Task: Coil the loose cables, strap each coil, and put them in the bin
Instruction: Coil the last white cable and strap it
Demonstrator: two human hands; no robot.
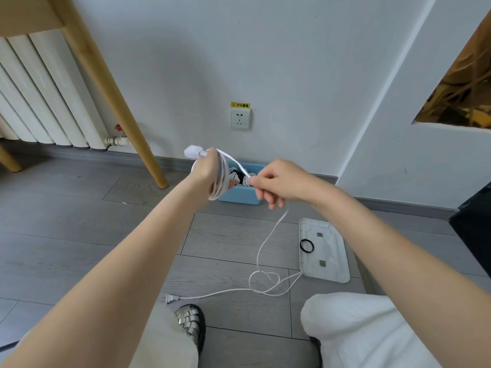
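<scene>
While the left hand (206, 168) grips the coil (221, 181), the right hand (276, 181) pinches its cable (261, 248).

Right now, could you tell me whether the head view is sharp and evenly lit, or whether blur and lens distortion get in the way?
Head view: soft, even light, no glare, faint shadows on the wall. Wide-angle bending shows in the table leg and radiator. The right hand fingers are slightly motion-blurred; the left hand, its coil, the bin and the plug look fairly sharp.
</scene>
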